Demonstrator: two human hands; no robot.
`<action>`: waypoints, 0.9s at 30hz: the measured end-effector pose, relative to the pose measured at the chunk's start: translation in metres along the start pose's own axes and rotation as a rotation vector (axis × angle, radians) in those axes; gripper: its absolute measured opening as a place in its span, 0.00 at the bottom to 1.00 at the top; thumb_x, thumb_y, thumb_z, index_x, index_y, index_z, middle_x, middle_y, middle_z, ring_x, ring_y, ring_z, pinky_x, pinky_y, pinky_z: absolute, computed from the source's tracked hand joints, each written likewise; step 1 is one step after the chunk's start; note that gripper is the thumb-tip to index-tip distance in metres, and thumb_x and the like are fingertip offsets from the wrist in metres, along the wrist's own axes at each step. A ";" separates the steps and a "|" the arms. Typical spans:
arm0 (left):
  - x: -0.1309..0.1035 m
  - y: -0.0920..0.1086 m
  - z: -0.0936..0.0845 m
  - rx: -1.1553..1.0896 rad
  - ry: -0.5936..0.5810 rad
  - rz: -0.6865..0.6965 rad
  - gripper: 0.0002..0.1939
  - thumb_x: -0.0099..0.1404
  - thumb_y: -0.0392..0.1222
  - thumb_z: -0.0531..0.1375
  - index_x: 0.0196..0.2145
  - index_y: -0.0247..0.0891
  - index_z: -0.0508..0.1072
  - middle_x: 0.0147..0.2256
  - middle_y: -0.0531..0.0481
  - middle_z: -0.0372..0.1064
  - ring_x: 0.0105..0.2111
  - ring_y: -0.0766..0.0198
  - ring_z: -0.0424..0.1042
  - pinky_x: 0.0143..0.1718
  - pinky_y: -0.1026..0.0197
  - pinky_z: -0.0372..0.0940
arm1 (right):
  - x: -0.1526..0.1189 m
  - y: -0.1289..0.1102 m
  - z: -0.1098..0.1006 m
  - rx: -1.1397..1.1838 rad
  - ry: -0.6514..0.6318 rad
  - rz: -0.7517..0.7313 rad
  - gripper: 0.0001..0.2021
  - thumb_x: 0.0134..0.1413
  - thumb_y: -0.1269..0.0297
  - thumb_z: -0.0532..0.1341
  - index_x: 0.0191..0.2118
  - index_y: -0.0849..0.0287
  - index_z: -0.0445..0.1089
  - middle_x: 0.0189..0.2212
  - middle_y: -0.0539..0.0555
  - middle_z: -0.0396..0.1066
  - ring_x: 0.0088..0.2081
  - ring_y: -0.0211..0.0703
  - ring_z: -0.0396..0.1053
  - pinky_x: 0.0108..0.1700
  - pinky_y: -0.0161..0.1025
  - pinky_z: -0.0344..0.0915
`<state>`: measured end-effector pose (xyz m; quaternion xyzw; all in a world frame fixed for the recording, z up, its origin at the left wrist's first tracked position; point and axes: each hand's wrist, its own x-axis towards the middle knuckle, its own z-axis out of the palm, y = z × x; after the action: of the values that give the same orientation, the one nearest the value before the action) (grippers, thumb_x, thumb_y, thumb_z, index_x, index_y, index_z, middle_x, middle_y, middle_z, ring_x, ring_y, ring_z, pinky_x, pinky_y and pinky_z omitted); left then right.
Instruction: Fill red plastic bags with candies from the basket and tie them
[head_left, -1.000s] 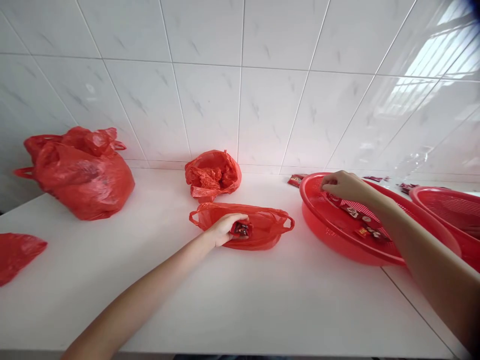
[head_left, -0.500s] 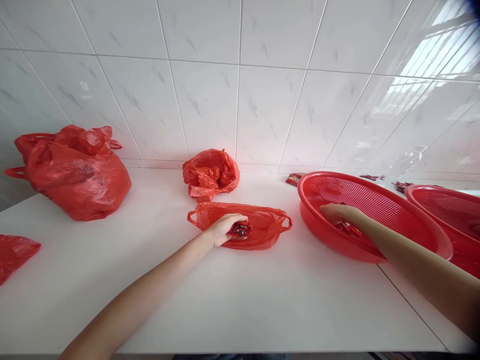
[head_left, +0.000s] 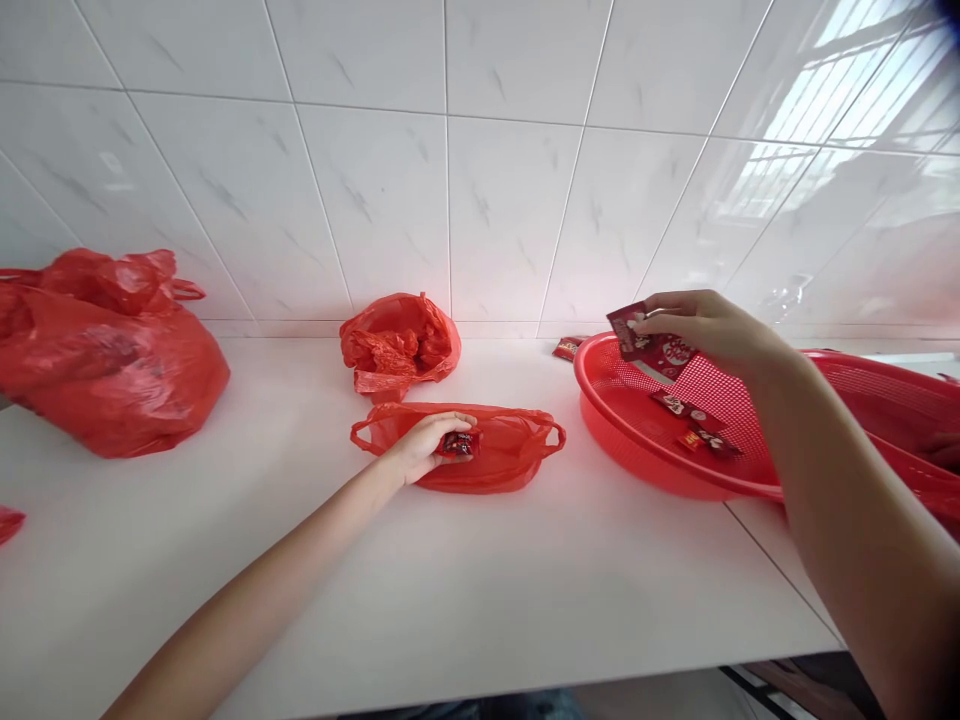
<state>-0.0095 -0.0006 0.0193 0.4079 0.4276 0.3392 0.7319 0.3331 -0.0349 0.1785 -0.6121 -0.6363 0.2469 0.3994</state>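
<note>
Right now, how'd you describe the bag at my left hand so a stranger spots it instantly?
On the white counter, left of the big red basket, sits a red plastic bag. Unlike the bunched bag behind it, its mouth spreads wide, with handle loops at both ends and your left hand at it.

The left hand and the right hand were bare, as were both slim forearms. Below the front edge of the counter, dark bluish clothing showed, its cut unclear.
</note>
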 end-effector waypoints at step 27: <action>-0.006 -0.037 -0.016 0.481 0.011 0.502 0.23 0.62 0.44 0.66 0.55 0.42 0.74 0.56 0.46 0.71 0.57 0.55 0.68 0.60 0.56 0.60 | -0.036 0.073 0.227 0.685 -0.495 0.070 0.19 0.52 0.49 0.68 0.41 0.61 0.75 0.29 0.50 0.73 0.29 0.37 0.68 0.32 0.36 0.65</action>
<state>-0.0212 -0.0170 -0.0163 0.6593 0.3856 0.4005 0.5061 0.1896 -0.0210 -0.0145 -0.3876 -0.5730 0.5969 0.4064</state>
